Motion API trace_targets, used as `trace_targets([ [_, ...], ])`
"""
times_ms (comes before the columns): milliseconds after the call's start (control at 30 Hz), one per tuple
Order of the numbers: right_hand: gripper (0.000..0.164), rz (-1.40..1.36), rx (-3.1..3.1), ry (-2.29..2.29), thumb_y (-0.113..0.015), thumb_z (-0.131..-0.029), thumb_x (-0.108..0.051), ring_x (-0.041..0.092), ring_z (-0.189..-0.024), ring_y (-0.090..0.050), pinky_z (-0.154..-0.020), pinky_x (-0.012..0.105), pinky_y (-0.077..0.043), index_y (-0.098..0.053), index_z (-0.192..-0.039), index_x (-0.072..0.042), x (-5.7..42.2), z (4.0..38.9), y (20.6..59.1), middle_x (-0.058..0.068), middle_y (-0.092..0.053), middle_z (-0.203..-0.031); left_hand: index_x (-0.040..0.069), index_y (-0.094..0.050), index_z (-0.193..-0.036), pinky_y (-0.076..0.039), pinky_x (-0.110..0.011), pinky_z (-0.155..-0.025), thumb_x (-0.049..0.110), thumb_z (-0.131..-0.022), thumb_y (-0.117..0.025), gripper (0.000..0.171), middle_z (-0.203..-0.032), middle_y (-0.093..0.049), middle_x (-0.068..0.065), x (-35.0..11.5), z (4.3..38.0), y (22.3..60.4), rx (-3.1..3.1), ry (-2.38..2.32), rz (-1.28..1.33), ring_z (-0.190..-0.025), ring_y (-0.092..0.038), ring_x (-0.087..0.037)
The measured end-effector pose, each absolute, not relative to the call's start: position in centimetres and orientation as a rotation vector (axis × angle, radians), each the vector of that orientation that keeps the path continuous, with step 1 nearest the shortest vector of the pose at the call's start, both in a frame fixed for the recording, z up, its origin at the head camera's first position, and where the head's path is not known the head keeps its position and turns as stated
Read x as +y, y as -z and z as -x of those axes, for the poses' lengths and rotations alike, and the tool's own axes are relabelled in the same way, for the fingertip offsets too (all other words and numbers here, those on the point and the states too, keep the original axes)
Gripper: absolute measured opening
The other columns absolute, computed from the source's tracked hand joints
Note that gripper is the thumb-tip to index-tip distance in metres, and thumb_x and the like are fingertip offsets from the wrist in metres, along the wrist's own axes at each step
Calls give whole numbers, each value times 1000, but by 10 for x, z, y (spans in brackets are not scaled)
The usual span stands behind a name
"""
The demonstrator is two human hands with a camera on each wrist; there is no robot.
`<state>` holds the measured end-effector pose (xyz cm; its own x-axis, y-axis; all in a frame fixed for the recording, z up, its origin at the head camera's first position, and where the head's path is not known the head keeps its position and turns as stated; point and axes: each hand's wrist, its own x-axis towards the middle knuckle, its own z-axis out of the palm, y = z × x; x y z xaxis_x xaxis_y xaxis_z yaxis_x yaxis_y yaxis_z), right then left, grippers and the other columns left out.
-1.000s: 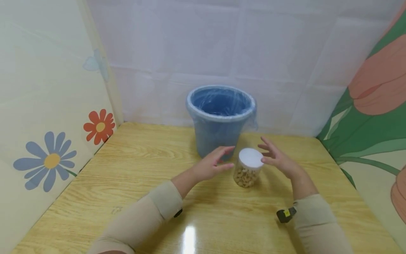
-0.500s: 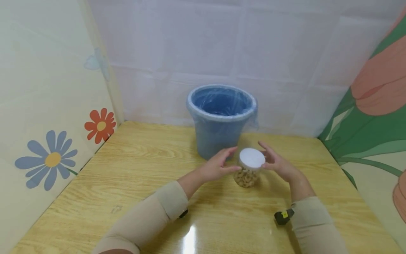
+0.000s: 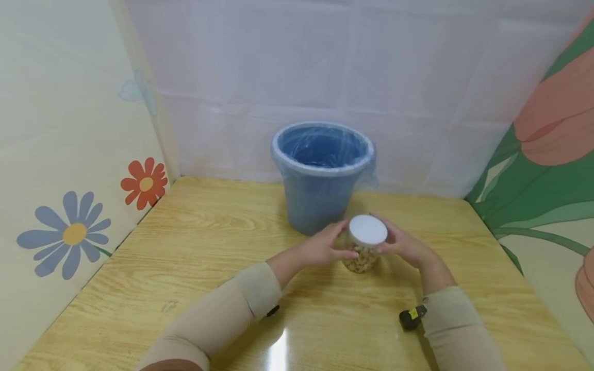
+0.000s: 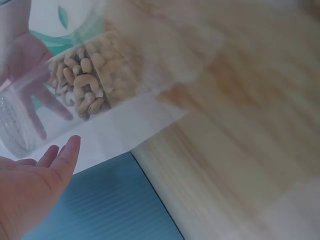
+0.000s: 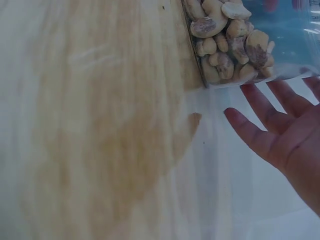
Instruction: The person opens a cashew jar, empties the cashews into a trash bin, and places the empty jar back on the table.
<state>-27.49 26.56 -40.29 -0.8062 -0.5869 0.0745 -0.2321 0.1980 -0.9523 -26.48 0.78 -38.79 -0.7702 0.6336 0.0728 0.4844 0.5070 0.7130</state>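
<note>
The loosely outstretched left hand (image 3: 325,246) and right hand (image 3: 406,246) flank the nut jar (image 3: 368,230), a blue bin (image 3: 315,198) standing near its far-left side.

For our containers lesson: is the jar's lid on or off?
On: in the head view, the white lid covers the jar's top.

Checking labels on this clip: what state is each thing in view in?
Jar: upright, partly filled
Cashews: loose inside the jar
Lid: on, covering the jar's top
Bin: upright, open-topped, lined
Liner: draped over the bin's rim
Left hand: open at the jar's side
Right hand: open at the opposite side
</note>
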Motion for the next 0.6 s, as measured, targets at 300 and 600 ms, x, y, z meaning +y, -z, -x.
trace_targets([
  [300, 84, 735, 2249, 1558, -68, -77, -8, 46, -131, -21, -105, 61, -12, -16, -144, -1, 264, 275, 405, 27, -25, -143, 20, -18, -145, -33, -41, -105, 46, -77, -68, 89, -138, -40, -4, 11, 270, 395, 2501, -1149, -1009, -125, -39, -20],
  [600, 86, 703, 2256, 1553, -72, -74, -6, 46, -128, -25, -105, 61, -15, -21, -141, 4, 260, 276, 412, 28, -32, -139, 15, -29, -142, -38, -37, -102, 36, -77, -72, 81, -136, -43, -7, 16, 272, 398, 2530, -1101, -990, -121, -44, -22],
])
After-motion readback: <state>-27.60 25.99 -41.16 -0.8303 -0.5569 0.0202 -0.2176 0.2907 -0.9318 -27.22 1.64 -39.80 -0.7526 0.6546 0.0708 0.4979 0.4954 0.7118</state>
